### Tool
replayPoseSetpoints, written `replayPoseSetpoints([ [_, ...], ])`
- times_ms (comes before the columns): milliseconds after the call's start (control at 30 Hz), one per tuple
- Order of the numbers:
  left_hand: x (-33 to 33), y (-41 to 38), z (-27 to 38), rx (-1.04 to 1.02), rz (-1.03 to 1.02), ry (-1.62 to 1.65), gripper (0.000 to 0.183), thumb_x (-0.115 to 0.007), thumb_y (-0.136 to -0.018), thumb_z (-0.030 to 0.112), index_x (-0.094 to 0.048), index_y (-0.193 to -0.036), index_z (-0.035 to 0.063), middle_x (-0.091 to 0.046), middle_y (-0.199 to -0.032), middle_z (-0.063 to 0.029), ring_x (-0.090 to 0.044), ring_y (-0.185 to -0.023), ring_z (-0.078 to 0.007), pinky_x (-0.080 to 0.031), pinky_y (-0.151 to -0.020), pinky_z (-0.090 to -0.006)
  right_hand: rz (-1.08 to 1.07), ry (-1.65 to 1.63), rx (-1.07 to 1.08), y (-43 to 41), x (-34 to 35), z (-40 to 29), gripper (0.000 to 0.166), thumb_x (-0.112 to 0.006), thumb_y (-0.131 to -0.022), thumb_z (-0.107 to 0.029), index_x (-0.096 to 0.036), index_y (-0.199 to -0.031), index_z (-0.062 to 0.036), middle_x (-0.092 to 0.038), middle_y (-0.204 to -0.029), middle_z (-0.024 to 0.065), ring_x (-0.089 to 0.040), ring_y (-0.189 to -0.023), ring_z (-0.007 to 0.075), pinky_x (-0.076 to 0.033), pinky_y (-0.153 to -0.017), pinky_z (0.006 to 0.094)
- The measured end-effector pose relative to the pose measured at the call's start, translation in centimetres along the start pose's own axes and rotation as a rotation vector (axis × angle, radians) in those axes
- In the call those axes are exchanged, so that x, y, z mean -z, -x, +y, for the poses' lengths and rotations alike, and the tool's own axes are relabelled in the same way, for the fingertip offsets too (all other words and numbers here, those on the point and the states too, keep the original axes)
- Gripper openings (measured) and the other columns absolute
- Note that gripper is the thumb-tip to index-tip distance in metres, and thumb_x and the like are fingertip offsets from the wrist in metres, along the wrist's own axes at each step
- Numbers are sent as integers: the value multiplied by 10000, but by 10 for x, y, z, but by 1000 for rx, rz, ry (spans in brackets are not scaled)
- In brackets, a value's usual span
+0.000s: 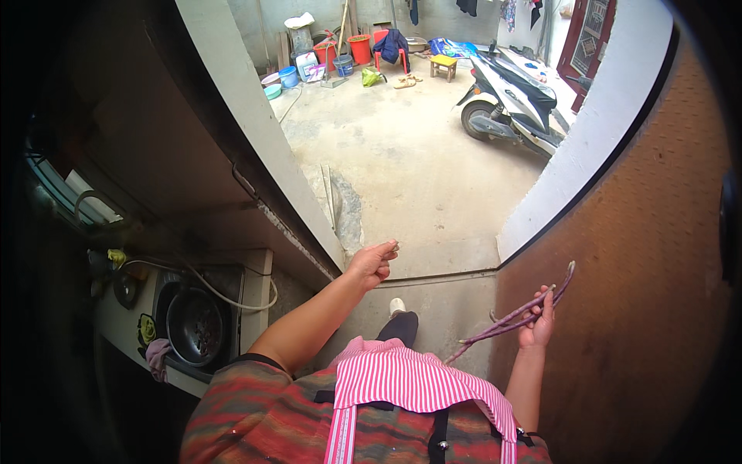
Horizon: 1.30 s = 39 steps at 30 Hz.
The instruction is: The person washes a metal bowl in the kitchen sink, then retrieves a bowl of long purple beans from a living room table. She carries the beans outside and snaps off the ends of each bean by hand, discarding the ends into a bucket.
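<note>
My right hand (536, 325) grips several long purple beans (504, 322), likely yardlong beans, in front of the brown door panel. Their pale tips point up past my fingers, and the lower ends slant down towards my apron. My left hand (371, 265) is held out over the doorway threshold, apart from the beans. Its thumb and forefinger pinch a tiny bit, too small to name, while the other fingers curl in. A pink-and-white striped apron (406, 377) covers my front.
At left, a dark metal basin (196, 326) sits in a sink (232, 290) with a hose (255, 306) beside it. The threshold (440, 272) leads to a concrete yard (406, 168). Outside stand a scooter (510, 104), a yellow-topped stool (443, 66) and red buckets (360, 49). A brown door (626, 278) flanks my right.
</note>
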<state>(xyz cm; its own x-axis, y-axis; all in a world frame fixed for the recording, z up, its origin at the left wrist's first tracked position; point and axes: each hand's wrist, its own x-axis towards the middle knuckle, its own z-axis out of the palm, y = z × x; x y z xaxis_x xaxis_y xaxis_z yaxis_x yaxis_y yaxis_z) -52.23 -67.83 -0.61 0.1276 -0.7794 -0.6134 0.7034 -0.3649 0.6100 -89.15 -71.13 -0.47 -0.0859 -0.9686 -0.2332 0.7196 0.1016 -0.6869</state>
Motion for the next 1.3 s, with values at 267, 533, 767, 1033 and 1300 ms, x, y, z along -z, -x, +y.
replayPoseSetpoints([
  [267,-74,-135,101,30,-135,42,165,-604,-824,219,-568,-815,58,-507,-702,3,-232,-428,-13,-205,-361,-147,102,17,170,-112,-43,-28,242,-531,-870,-272,-525,-1028,-89,-528,-837,-15,-419,-520,-12,-233,-326,137],
  [533,-89,-205,196,-22,-98,131,174,-600,-828,226,-542,-802,64,-483,-676,13,-234,-426,-16,-209,-361,-149,94,16,145,-222,-106,-10,269,-544,-860,-292,-538,-1039,-92,-541,-826,-24,-438,-505,-10,-239,-310,136],
  [767,-40,-278,253,-72,38,323,179,-592,-833,236,-536,-787,72,-478,-653,19,-239,-412,-22,-204,-348,-151,9,-35,19,-365,-178,40,281,-560,-851,-280,-522,-1025,-63,-519,-844,6,-438,-518,5,-246,-302,144],
  [1033,3,-338,349,-280,287,517,151,-597,-828,215,-535,-766,92,-499,-626,22,-268,-406,-24,-219,-347,-155,-195,-11,-154,-534,-326,123,214,-540,-864,-232,-543,-981,-54,-535,-791,14,-433,-512,10,-260,-326,139],
  [1300,7,-405,429,-326,391,563,130,-596,-827,200,-538,-766,100,-534,-631,8,-292,-398,-24,-225,-336,-154,-301,41,-312,-644,-431,190,207,-552,-856,-215,-527,-977,-48,-521,-790,13,-418,-523,13,-256,-338,143],
])
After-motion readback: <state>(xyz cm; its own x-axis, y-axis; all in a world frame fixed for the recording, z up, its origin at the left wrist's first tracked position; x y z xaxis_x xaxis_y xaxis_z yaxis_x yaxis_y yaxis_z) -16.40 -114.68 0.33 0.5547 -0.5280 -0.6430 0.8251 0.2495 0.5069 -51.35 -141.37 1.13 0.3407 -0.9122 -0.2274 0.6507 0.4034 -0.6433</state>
